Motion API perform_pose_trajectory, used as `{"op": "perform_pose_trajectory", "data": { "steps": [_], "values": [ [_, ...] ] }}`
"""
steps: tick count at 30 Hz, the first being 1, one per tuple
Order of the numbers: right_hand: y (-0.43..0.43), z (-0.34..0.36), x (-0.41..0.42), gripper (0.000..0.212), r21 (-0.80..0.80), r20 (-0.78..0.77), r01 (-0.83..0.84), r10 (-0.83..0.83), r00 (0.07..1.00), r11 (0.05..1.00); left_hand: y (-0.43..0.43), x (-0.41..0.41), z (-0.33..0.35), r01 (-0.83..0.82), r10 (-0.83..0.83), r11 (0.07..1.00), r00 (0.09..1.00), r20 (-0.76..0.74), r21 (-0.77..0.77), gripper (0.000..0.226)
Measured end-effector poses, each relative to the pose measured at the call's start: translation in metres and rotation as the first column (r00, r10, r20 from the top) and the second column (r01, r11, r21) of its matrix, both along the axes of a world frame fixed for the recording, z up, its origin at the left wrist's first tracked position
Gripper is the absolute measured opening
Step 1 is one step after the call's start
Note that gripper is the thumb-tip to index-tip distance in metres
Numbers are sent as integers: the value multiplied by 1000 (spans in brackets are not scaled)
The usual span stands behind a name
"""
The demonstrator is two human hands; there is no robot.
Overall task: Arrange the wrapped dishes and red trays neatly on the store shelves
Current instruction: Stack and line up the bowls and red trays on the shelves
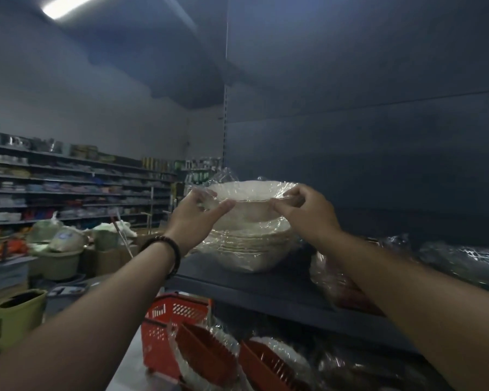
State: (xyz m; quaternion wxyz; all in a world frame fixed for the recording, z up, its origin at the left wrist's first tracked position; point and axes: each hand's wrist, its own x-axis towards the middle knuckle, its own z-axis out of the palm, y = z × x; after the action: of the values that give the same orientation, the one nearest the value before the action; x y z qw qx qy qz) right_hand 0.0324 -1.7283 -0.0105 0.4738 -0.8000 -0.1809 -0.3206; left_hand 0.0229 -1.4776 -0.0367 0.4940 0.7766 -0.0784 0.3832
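Note:
A white bowl in clear wrap is held over a wrapped stack of white dishes that stands on the dark shelf. My left hand grips the bowl's left rim and my right hand grips its right rim. Whether the bowl rests on the stack or hovers just above it is unclear. Red trays in plastic wrap stand on edge on the lower shelf. Another wrapped reddish bundle lies on the upper shelf under my right forearm.
A red shopping basket stands on the floor at the shelf's left end. Dark wrapped goods fill the shelf's right side. To the left are a green bin, cardboard boxes, bagged goods and stocked aisle shelves.

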Motion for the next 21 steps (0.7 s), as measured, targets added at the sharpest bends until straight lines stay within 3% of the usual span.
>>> {"op": "perform_pose_trajectory", "data": {
  "steps": [6, 9, 12, 16, 21],
  "values": [
    [14, -22, 44, 40, -160, -105, 63, -80, 991, 985, 13, 35, -28, -84, 87, 996, 988, -127, 31, 83],
    [17, -29, 57, 53, -240, -138, 131, -168, 976, 962, 8, 41, -38, -155, 178, 980, 963, -203, 124, 103],
    [16, -28, 61, 72, -291, -161, 183, -237, 958, 939, 2, 44, -41, -239, 295, 934, 936, -193, 267, 95],
    [12, -23, 62, 50, -425, -215, 113, -221, 951, 898, 5, 49, -49, -196, 264, 925, 948, -180, 325, 96],
    [14, -19, 69, 51, -554, -209, 117, -273, 939, 824, 8, 52, -56, -197, 297, 900, 930, -217, 389, 94]
  ]
}}
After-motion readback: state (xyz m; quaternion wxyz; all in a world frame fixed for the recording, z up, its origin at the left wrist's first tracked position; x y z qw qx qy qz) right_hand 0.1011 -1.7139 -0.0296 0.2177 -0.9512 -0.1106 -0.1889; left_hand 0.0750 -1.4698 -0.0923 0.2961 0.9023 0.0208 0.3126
